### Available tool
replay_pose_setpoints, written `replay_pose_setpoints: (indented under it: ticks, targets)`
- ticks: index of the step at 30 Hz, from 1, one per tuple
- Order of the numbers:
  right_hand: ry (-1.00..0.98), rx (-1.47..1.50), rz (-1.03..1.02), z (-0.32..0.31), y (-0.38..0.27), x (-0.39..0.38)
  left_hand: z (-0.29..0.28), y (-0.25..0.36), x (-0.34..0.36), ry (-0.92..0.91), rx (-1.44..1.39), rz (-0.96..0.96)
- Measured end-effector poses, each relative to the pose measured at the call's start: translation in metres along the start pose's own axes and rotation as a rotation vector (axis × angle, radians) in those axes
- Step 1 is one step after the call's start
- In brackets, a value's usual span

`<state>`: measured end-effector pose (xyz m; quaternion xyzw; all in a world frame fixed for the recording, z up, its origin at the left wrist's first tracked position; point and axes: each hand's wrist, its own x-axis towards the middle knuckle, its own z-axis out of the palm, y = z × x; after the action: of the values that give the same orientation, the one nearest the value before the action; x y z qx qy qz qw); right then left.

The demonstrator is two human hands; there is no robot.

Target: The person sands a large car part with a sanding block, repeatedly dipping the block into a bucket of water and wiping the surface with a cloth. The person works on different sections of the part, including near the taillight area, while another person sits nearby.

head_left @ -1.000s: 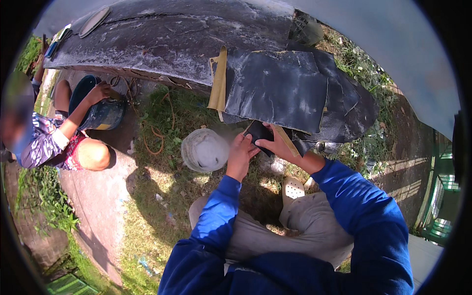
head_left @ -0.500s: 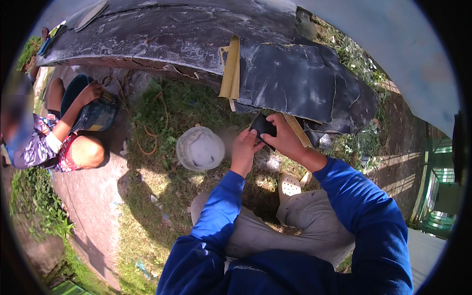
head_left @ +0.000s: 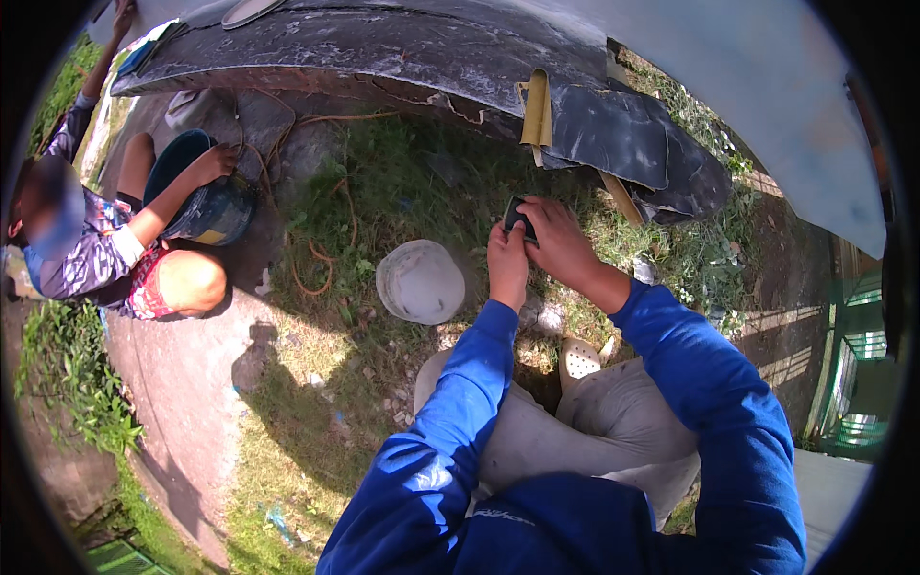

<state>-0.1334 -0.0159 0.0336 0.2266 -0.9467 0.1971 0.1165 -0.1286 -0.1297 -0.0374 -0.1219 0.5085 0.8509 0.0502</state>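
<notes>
Over on the far left a co-worker [head_left: 96,254] crouches on the bare path, one hand on the rim of a dark blue bucket [head_left: 196,196], with an orange cord [head_left: 321,244] looping through the grass beside it. Moving in, a pale upturned bucket [head_left: 420,281] sits on the grass just left of the action. And here is the work itself: the left hand [head_left: 506,261] and the right hand [head_left: 559,241] meet over a small dark block [head_left: 518,218], which looks like a sanding pad, held in the air just below the dark curved hull [head_left: 383,48]. Left fingers pinch its lower edge, right fingers curl over its top and side. The step looks like readying the pad, not yet rubbing. The next move would call for a firm one-handed grip and a short lift to the hull. Further right, a yellow folded sheet [head_left: 537,107] hangs off the hull's edge, near a torn black sheet [head_left: 632,144].
</notes>
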Motion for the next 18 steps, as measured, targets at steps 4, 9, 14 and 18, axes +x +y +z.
replay_pose_setpoints:
  ticks: [4, 9, 14, 18]
  targets:
    - [-0.092, -0.15, -0.11, 0.022, -0.02, 0.014, -0.023, 0.004, 0.008, 0.197, 0.015, 0.087]
    - [-0.309, -0.075, -0.127, 0.054, -0.035, 0.039, -0.077, 0.049, 0.005, 0.369, 0.116, 0.062]
    - [-0.516, -0.064, -0.334, 0.131, -0.1, 0.057, -0.159, 0.081, -0.001, 0.637, -0.024, 0.242]
    - [-0.721, -0.227, -0.43, 0.221, -0.128, 0.069, -0.16, 0.112, -0.048, 0.643, 0.071, 0.165]
